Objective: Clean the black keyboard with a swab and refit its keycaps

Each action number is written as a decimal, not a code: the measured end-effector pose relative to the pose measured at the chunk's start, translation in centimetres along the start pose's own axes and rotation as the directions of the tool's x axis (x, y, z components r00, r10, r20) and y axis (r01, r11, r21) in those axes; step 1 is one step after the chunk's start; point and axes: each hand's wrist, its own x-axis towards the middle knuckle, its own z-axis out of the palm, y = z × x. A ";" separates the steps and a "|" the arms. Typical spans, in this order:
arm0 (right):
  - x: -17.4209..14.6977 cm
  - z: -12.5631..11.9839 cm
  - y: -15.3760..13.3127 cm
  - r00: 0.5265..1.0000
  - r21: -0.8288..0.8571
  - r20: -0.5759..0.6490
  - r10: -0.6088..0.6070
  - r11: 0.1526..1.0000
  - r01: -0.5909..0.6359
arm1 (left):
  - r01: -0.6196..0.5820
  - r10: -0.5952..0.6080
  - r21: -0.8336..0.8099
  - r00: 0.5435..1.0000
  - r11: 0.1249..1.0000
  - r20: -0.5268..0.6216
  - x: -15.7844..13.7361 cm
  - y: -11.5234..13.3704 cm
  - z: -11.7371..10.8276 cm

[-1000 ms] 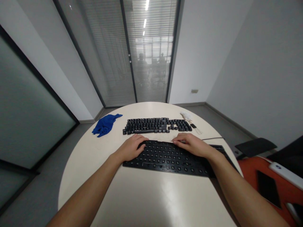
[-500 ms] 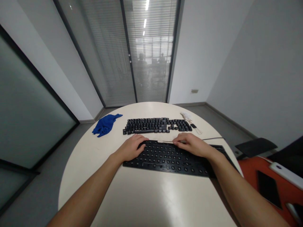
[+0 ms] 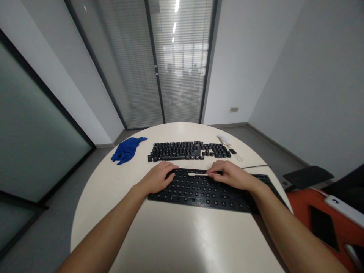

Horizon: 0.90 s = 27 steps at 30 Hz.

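Note:
A black keyboard base (image 3: 196, 189) with its keycaps off lies flat on the table, slightly tilted to the right. My left hand (image 3: 159, 177) grips its upper left part, fingers along the far edge and thumb on the top face. In my right hand (image 3: 226, 174) a thin white cotton swab (image 3: 197, 174) is pinched between thumb and fingers. The swab points left, its tip over the upper rows of bare key posts. My right forearm covers part of the base's right side.
Removed black keycaps (image 3: 176, 150) lie in keyboard order beyond the base. A blue cloth (image 3: 127, 149) is at the left, a white bundle (image 3: 224, 139) at the back right. A cable (image 3: 256, 166) runs right. An orange chair seat (image 3: 301, 204) holds a phone (image 3: 323, 227).
My right hand has brought the cotton swab slightly nearer, from the base's far edge onto its upper key rows. My left hand stays in place.

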 end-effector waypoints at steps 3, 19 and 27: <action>0.1 0.1 0.1 1.000 -0.007 0.010 0.000 1.000 0.000 | -0.001 0.001 0.005 1.000 1.000 0.000 0.0 -0.1 0.0; 0.3 0.5 -0.5 0.999 -0.030 0.010 -0.040 0.999 0.041 | 0.003 -0.003 0.003 1.000 1.000 0.010 0.1 0.2 -0.2; 0.5 0.8 -1.1 0.998 -0.058 -0.006 -0.059 0.997 0.058 | -0.001 0.001 -0.015 1.000 1.000 -0.005 0.1 0.1 0.0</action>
